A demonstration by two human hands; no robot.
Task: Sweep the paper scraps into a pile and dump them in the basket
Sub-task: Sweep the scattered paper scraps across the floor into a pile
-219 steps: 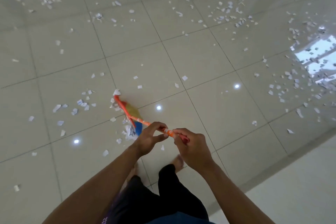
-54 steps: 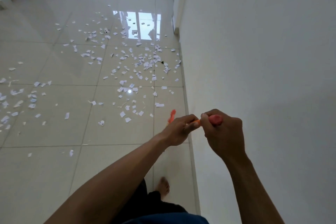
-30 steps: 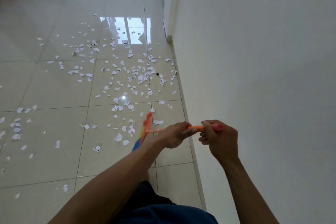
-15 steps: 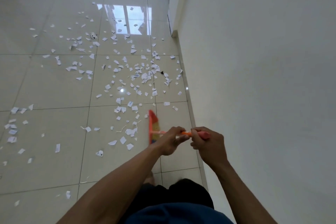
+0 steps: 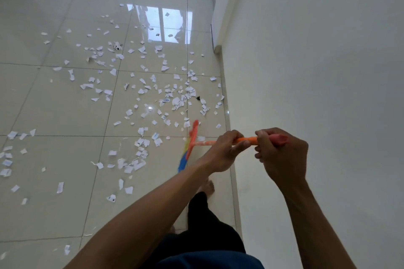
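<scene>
Glossy floor tiles (image 5: 54, 104) carry scattered paper scraps (image 5: 153, 94) (mostly upper centre); left hand (image 5: 223, 153) and right hand (image 5: 282, 155) both grip the broom (image 5: 192, 142) handle at centre right.

Loads of small white paper scraps (image 5: 176, 101) lying flat all over the glossy tiles (image 5: 65, 104), thickest close to the wall (image 5: 306, 72), thinner out to the left, a few with bits of print on them. Not in a pile yet. A looser little bunch just left of the broom (image 5: 193, 135). Small hand broom, orange head, yellow and blue bristles (image 5: 182, 162) blurred, down by the floor. Orange handle (image 5: 246, 139) pointing right, roughly level, gripped by the left hand (image 5: 223, 153) midway and the right hand (image 5: 282, 155) at the reddish end.
</scene>
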